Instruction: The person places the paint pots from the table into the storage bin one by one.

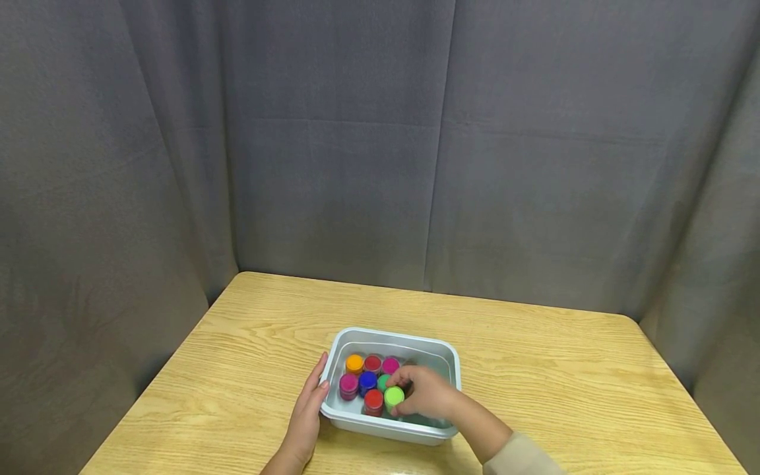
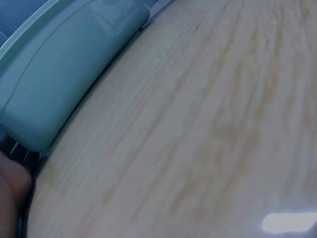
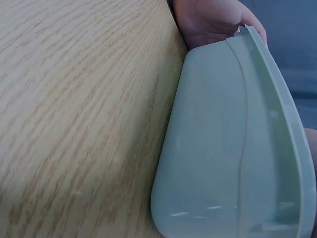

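A pale grey-blue plastic tub holds several small clear round jars with coloured lids. My right hand reaches inside and pinches a jar with a lime-green lid between thumb and fingers. Beside it sit a green-lidded jar, a red-lidded jar and a blue-lidded jar. At the tub's left end my left hand rests with straight fingers along the outer wall, thumb at the rim. The right wrist view shows the left hand against the tub's far end.
Farther left in the tub are jars with orange and magenta lids; another red-lidded jar stands at the back. The tub is near the front of a wooden table. Grey curtains enclose the back and sides.
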`<state>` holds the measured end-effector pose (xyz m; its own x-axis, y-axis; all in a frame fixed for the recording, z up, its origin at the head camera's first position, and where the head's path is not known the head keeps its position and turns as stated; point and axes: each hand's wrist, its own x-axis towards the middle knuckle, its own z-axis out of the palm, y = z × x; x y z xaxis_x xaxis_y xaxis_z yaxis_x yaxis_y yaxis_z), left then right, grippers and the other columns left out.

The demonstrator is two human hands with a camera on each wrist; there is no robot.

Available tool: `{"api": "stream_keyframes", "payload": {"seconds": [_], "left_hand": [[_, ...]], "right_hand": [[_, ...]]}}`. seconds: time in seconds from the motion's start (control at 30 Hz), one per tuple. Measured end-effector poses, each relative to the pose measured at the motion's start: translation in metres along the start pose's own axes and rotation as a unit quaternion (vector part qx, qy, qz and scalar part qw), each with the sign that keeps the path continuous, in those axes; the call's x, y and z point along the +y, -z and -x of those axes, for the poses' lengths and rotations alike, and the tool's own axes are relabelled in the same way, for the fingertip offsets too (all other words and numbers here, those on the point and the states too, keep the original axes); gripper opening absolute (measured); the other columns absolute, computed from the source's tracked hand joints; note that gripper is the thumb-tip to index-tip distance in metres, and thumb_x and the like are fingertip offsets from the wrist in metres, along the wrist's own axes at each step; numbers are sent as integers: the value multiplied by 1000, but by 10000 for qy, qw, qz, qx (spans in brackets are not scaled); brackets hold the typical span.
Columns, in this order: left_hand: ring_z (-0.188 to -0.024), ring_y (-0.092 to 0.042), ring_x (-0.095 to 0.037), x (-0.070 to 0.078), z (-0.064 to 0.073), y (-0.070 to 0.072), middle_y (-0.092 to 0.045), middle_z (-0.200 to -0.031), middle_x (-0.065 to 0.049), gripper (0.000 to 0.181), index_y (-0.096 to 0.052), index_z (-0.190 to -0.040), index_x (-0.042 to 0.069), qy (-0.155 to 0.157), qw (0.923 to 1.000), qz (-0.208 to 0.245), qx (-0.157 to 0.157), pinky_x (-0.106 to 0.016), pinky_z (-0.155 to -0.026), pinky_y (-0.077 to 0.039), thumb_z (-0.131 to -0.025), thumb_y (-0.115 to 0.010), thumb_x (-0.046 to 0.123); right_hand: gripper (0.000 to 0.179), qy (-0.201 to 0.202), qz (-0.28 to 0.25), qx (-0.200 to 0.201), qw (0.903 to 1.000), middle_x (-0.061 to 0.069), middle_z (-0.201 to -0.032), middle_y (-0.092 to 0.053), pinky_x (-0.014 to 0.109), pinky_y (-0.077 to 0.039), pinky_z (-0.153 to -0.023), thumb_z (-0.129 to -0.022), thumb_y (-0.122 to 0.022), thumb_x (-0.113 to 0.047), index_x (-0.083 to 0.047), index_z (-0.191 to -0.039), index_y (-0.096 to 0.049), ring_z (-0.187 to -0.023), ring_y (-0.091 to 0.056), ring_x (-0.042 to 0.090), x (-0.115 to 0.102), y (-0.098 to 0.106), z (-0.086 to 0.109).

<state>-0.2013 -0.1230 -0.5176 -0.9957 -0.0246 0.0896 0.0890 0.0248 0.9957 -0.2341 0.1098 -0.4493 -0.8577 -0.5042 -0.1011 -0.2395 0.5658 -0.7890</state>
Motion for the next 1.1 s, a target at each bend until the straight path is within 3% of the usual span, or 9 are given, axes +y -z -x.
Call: {"api": "stream_keyframes", "payload": {"seconds": [0.4,0.87,1.1], "left_hand": [[-151,-14,-39,0,0,-1,-21,-164,-10,55,-28,-155,12,-27,10000,25,-43,-61,-121,-10,-103,-38,24],[-151,-13,-39,0,-3,-1,-22,-163,-11,55,-28,-155,11,-1,10000,-10,-48,-62,-121,-10,-102,-38,25],[-151,-11,-40,-4,-4,1,-20,-164,-12,55,-28,-155,11,-64,9999,53,-111,-63,-121,-7,-104,-37,27]], "right_hand": [[36,-39,225,93,9997,3,-97,-59,27,-50,-77,-70,-84,-4,-6,-103,-69,-91,-55,18,-2,-2,1],[35,-65,-50,115,9999,11,-104,-60,26,-51,-70,-76,-81,-6,-5,-108,-67,-83,-56,17,-6,7,3],[33,6,-363,608,9975,16,-111,-63,25,-48,-66,-85,-75,-15,-3,-114,-66,-83,-54,17,-6,26,13]]}}
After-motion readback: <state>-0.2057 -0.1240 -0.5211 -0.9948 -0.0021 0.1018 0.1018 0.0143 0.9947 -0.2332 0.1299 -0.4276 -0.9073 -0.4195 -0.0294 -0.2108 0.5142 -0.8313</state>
